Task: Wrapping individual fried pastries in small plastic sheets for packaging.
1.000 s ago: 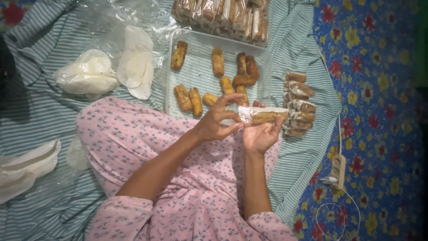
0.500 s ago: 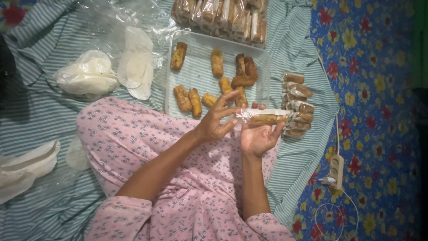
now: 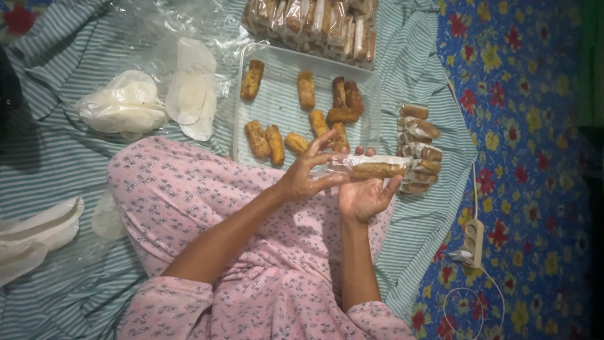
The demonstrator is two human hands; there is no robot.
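At the far left, flat white wrappers [image 3: 34, 230] lay on the striped cloth [image 3: 56, 157], partly cut off by the frame edge. Further right sat a crumpled white plastic bundle [image 3: 123, 108] and two pale round sheets [image 3: 192, 88]. A clear tray [image 3: 286, 110] held loose brown fried rolls [image 3: 306, 89], most lying with their long axes running up and down the view; beyond its top rim a stack of bagged rolls [image 3: 314, 22] was cut off by the upper edge.

The left hand [image 3: 308, 173] reached in above the pink floral lap [image 3: 189, 201], fingers partly spread, thumb and fingertips pinching the left end of the clear wrapping. The wrapped roll [image 3: 377, 169] lay held between both hands just below the tray's near right corner, its long axis running left to right across the view, nearly level. The right hand [image 3: 365, 195] was cupped palm up beneath it, fingers curled loosely around the roll's underside and right end; how tightly it gripped was hard to tell.

Just right of the hands, a small pile of wrapped rolls [image 3: 418, 148] rested on the cloth, its lower members partly hidden behind the fingers. Farther right, on the blue flowered sheet [image 3: 522, 126], lay a white power strip [image 3: 473, 242] with a thin cord looping to the bottom edge.
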